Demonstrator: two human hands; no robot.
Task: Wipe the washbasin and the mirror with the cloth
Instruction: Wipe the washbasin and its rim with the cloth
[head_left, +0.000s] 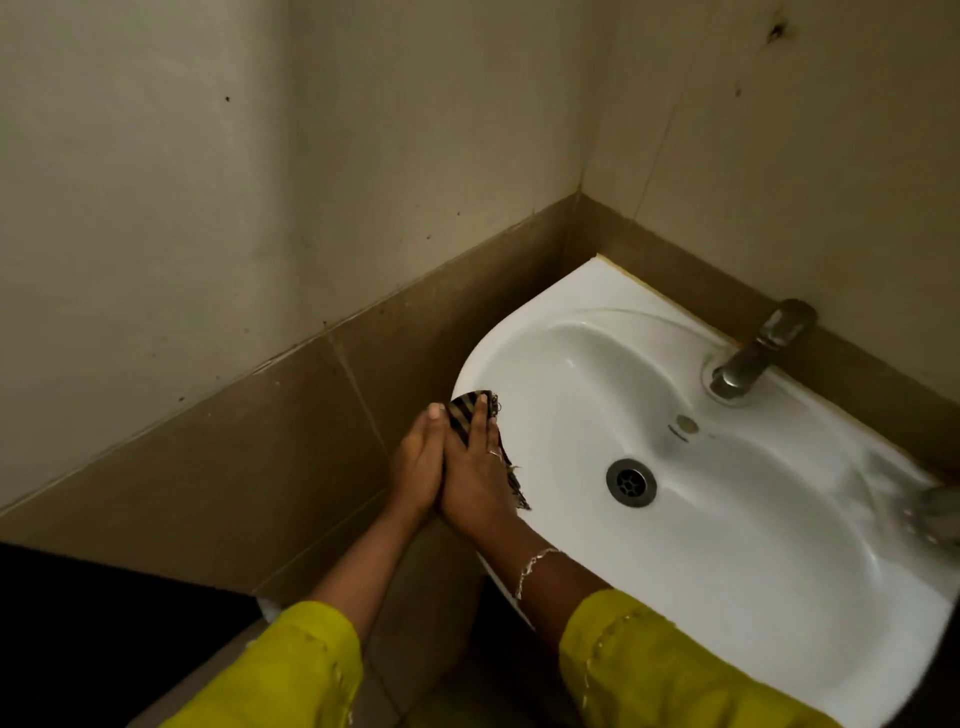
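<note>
Pressing your palms together at the basin's (769, 545) left rim, you sandwich the striped cloth (470, 415) between flat, extended fingers: left hand (418, 462) outside, right hand (475, 478) just inside, the drain (630, 482) beyond your right fingers.

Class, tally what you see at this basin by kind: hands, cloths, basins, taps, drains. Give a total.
Hands: 2, left hand and right hand
Cloths: 1, striped cloth
Basins: 1, washbasin
Taps: 1, tap
Drains: 1, drain
Total: 6
</note>
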